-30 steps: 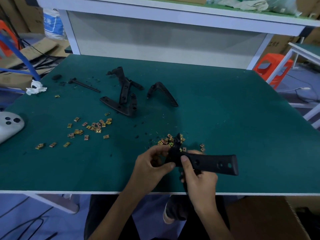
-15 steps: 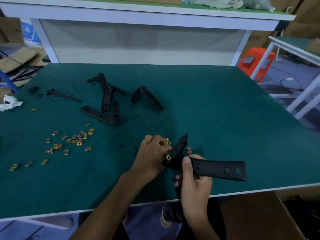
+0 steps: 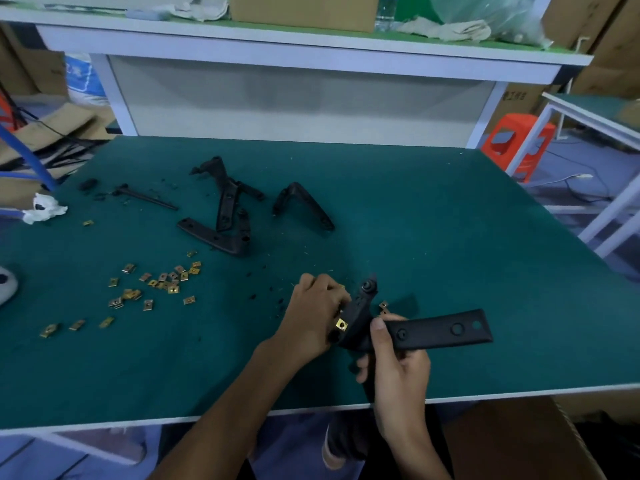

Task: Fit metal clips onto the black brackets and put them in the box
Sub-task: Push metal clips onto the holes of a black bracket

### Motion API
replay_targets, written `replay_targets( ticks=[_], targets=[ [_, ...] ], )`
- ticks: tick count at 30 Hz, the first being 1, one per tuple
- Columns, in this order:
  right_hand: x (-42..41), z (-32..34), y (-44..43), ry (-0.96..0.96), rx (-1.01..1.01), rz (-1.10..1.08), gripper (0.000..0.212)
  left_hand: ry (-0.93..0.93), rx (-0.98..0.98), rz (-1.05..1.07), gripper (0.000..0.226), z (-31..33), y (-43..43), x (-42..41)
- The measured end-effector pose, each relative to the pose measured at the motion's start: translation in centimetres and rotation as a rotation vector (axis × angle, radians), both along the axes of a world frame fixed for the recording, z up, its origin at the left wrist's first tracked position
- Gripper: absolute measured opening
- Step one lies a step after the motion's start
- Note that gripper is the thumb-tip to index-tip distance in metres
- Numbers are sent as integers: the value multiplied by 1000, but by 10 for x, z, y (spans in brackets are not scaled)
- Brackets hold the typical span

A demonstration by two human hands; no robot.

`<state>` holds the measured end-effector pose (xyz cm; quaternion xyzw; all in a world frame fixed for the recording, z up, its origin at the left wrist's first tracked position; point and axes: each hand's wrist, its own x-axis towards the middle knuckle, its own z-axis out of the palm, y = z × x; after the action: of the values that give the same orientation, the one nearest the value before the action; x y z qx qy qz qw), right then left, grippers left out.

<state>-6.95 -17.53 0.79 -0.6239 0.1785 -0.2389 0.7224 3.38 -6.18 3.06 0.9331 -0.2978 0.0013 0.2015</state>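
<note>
My right hand (image 3: 398,368) grips a black bracket (image 3: 436,329) near its bend, holding it just above the table's front edge. A gold metal clip (image 3: 341,324) sits on the bracket's left arm. My left hand (image 3: 313,315) is curled against that arm beside the clip, fingers over a small heap of clips on the mat; what it pinches is hidden. More loose clips (image 3: 162,280) are scattered at the left. Several other black brackets (image 3: 225,216) lie further back, one (image 3: 303,206) apart to the right. A brown cardboard box (image 3: 519,441) stands below the table at the right.
A thin black rod (image 3: 145,197) and a white crumpled tissue (image 3: 43,209) lie at the far left of the green mat (image 3: 450,237). A white device (image 3: 5,284) pokes in at the left edge. An orange stool (image 3: 519,143) stands right of the table.
The view has swung, so everything shifted in frame. A gold clip now shows on the bracket's left arm, and my left hand has closed in over that arm.
</note>
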Motion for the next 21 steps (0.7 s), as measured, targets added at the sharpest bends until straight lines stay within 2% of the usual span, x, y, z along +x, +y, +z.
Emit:
replay_targets(
  ticks=[2,4,8,11,13,15,21],
  targets=[
    [-1,0,-1,-1,8,33,27,60,-137,42,24,1,2,-1],
    [0,2,-3,8,13,77,25,213,-398,137,13,4,10,-6],
    [2,8,-6,6,73,186,19,460,-856,227,19,0,32,-24],
    [3,12,-2,21,203,309,28,656,-1158,270,8,-4,41,-42],
    [2,13,-1,32,225,345,30,835,-1343,269,27,-8,42,-49],
    [1,13,-1,33,220,359,25,932,-1443,277,29,-11,45,-53],
    [2,10,-2,70,122,432,21,982,-1538,254,16,-9,47,-53]
  ],
)
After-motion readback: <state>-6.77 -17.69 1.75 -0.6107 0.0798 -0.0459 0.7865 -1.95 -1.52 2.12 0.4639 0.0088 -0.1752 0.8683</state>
